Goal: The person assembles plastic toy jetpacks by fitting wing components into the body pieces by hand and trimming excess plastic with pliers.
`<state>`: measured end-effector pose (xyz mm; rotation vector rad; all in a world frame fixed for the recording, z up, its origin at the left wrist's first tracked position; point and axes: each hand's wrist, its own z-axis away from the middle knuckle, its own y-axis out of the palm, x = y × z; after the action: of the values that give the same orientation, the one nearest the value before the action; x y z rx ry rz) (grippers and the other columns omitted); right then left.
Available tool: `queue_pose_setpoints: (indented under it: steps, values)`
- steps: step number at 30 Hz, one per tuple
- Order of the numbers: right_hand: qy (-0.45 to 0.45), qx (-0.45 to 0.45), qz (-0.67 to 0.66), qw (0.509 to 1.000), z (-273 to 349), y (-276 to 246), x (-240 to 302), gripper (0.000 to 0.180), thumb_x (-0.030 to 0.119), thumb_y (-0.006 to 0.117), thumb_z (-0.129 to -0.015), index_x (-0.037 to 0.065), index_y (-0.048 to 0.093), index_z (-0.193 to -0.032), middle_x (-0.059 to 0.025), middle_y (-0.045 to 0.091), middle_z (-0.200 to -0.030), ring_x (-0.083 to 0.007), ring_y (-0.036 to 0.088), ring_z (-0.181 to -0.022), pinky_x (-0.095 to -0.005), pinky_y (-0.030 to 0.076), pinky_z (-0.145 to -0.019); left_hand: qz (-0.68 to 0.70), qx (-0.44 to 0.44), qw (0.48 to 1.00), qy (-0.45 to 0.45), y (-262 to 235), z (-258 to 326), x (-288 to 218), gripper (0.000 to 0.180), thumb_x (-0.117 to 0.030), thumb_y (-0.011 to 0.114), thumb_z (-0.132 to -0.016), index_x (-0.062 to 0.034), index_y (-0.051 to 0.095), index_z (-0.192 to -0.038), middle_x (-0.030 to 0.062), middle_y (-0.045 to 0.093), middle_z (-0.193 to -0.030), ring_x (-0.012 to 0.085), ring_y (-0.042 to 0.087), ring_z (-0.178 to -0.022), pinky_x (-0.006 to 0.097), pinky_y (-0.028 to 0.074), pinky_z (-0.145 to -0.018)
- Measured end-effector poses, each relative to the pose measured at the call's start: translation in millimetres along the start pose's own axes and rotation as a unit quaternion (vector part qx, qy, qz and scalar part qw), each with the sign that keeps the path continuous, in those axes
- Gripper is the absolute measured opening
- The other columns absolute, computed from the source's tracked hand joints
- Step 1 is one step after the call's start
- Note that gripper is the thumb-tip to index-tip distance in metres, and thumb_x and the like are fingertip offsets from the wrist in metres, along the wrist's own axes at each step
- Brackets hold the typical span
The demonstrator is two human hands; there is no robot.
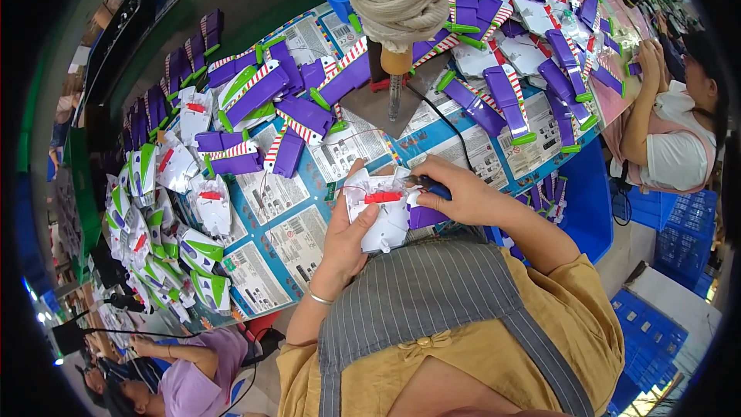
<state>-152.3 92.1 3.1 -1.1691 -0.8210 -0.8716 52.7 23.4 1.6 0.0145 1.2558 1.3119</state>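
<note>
In front of my apron I hold a white plastic toy shell (380, 220) with its hollow inner side up. A red part (384, 197) lies across its middle, and thin wires show at its upper edge. My left hand (347, 235) grips the shell's left side, thumb on the front. My right hand (467, 193) is closed around a small dark-handled tool (434, 187) at the shell's right edge; its tip is hard to make out. Below that hand a purple wing piece (426, 217) sticks out from the shell.
A cord-wrapped upright tool (397, 0) with a metal rod stands just beyond my hands. Purple wings (255, 96) with striped edges lie left and right. White-and-green shells (204, 251) pile up at left. A blue bin (590, 220) sits at right; co-workers (668, 131) sit nearby.
</note>
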Motion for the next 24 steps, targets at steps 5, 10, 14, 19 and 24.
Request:
queue_pose_setpoints:
  steps: [5, 10, 14, 19, 24]
  values:
    - [0.011, -0.001, 0.084, 0.996, -2.1, -0.5, 11.4, 0.038, 0.028, 0.057, -0.087, 0.005, 0.048, -0.116, -0.0170, 0.056, -0.110, -0.0352, 0.054, -0.102, -0.0416, 0.044, -0.086, 0.025, -0.016, 1.000, -0.010, -3.0, -3.8, -3.7, 0.068, -0.008, 0.057, -0.087, -0.0105, 0.018, -0.144, 0.0169, 0.040, -0.137, 0.0276, 0.044, -0.122, 0.040, 0.040, -0.100]
    - [0.013, -0.037, 0.101, 0.994, -2.8, 3.8, 3.1, 0.039, 0.032, 0.054, -0.089, 0.006, 0.048, -0.117, -0.0170, 0.058, -0.108, -0.0347, 0.056, -0.100, -0.0417, 0.044, -0.084, 0.144, 0.016, 0.989, -0.028, -25.8, -7.1, 11.8, 0.074, -0.013, 0.062, -0.082, -0.0111, 0.020, -0.143, 0.0143, 0.040, -0.136, 0.0275, 0.045, -0.121, 0.043, 0.040, -0.100]
    - [0.003, -0.110, 0.093, 0.990, -11.8, 15.7, 2.8, 0.036, 0.028, 0.055, -0.088, 0.007, 0.049, -0.117, -0.0159, 0.059, -0.106, -0.0339, 0.059, -0.094, -0.0404, 0.047, -0.079, -0.057, 0.020, 0.995, 0.079, -25.7, -11.8, 49.3, 0.055, -0.009, 0.061, -0.085, -0.0042, 0.035, -0.133, 0.0086, 0.048, -0.127, 0.0212, 0.048, -0.116, 0.036, 0.041, -0.096]
    - [-0.025, -0.079, 0.184, 0.979, -11.0, 6.9, 13.4, 0.040, 0.021, 0.061, -0.083, 0.012, 0.050, -0.120, -0.0129, 0.054, -0.100, -0.0310, 0.061, -0.085, -0.0377, 0.051, -0.069, 0.051, -0.104, 0.993, 0.024, -3.5, -21.8, 31.9, 0.047, -0.003, 0.062, -0.085, -0.0072, 0.042, -0.128, 0.0050, 0.052, -0.119, 0.0163, 0.052, -0.107, 0.031, 0.044, -0.091]
    - [0.013, -0.051, 0.353, 0.934, -22.1, -27.0, 8.0, 0.025, 0.011, 0.062, -0.070, 0.005, 0.051, -0.091, -0.0125, 0.057, -0.090, -0.0291, 0.062, -0.074, -0.0373, 0.049, -0.062, 0.014, -0.132, 0.989, 0.062, -5.8, -22.5, 28.9, 0.041, -0.005, 0.062, -0.085, -0.0045, 0.045, -0.123, 0.0084, 0.056, -0.115, 0.0199, 0.057, -0.103, 0.034, 0.049, -0.087]
